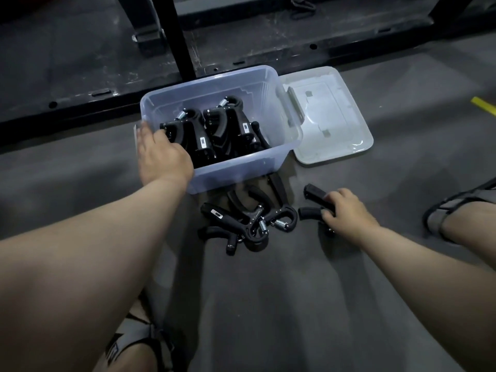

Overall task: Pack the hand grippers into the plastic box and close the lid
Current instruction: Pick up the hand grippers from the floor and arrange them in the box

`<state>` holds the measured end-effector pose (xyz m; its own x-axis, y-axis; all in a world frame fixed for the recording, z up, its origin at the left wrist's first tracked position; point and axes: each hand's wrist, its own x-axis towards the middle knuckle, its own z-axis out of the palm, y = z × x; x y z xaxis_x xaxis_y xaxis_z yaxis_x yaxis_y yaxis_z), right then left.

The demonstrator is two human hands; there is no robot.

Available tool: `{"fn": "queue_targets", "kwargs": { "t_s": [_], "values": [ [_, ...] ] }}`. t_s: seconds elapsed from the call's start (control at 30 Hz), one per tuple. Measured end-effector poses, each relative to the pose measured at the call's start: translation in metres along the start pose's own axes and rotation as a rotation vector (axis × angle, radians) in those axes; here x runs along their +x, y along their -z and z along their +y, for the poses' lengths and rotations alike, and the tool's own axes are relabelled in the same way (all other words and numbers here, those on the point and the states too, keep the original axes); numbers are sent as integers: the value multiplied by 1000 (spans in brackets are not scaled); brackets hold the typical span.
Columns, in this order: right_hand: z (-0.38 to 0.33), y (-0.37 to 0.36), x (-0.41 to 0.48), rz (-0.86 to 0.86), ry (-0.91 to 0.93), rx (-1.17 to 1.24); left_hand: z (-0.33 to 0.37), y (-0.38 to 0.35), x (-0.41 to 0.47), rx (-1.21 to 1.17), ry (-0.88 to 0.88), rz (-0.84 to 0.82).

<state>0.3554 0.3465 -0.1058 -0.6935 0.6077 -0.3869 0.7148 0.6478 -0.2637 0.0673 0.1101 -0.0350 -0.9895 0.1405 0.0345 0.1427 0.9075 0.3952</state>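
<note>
A clear plastic box [268, 84] stands open on the grey floor with several black hand grippers [230, 130] packed upright inside. Its white lid [343, 135] lies flat to the right, touching the box. My left hand [161, 154] reaches over the box's near-left corner, fingers on a gripper [185, 132] inside. In front of the box lies a tangled pile of black grippers [249, 221] with steel springs. To the pile's right, my right hand [346, 210] closes around one more gripper [315, 197] lying on the floor.
A black metal frame [182, 36] with bolted rails runs across the floor behind the box. My sandalled feet show at bottom left [134, 342] and at the right edge [456, 210]. A yellow tape strip [483, 104] marks the floor far right.
</note>
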Motion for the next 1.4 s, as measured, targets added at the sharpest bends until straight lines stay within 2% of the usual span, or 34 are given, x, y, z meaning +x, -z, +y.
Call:
{"fn": "queue_targets", "kwargs": {
  "t_s": [0.03,0.1,0.13,0.17,0.23,0.27,0.4,0.47,0.5,0.57,0.6,0.67,0.73,0.87,1.07,1.13,1.2,1.27,1.33,1.4],
  "values": [
    [3,-2,-2,120,-3,-14,0,0,0,1,1,0],
    [11,-1,-4,276,-208,27,0,0,0,0,-3,2],
    [14,0,-6,223,-353,63,1,0,0,0,-3,2],
    [14,-1,-9,82,-445,53,1,0,0,-1,-1,0],
    [10,-6,-14,-182,-394,-51,1,0,0,-4,0,-1],
    [7,-9,-14,-215,-320,-76,1,0,0,-4,0,0],
    [-5,-17,-4,-41,-63,-23,0,1,0,-4,1,5],
    [-13,-20,-3,97,-84,34,1,1,0,-5,-4,3],
    [-17,-22,-1,189,-223,115,1,1,0,-4,-5,4],
    [-34,-24,2,272,-672,372,1,0,0,-2,-1,8],
    [-45,-26,3,234,-850,513,0,0,0,-1,1,9],
    [-61,-40,9,136,-989,749,0,-1,1,-1,-1,9],
    [-72,-52,17,67,-938,745,0,-1,1,-4,-3,9],
    [-66,-58,33,86,-875,584,-1,-1,0,-30,-7,31],
    [-43,-50,30,139,-718,646,-4,-4,2,-42,-51,51],
    [-48,-38,27,162,-761,797,-5,-3,1,-32,-58,47],
    [-53,-21,25,175,-831,1061,-5,-3,0,-31,-58,36],
    [-61,1,25,198,-819,1351,-5,-2,0,-35,-55,26],
    [-67,27,30,278,-684,1500,-4,-2,0,-45,-41,20],
    [-74,54,35,395,-466,1501,-4,-2,-2,-50,-27,13]
  ]
}}
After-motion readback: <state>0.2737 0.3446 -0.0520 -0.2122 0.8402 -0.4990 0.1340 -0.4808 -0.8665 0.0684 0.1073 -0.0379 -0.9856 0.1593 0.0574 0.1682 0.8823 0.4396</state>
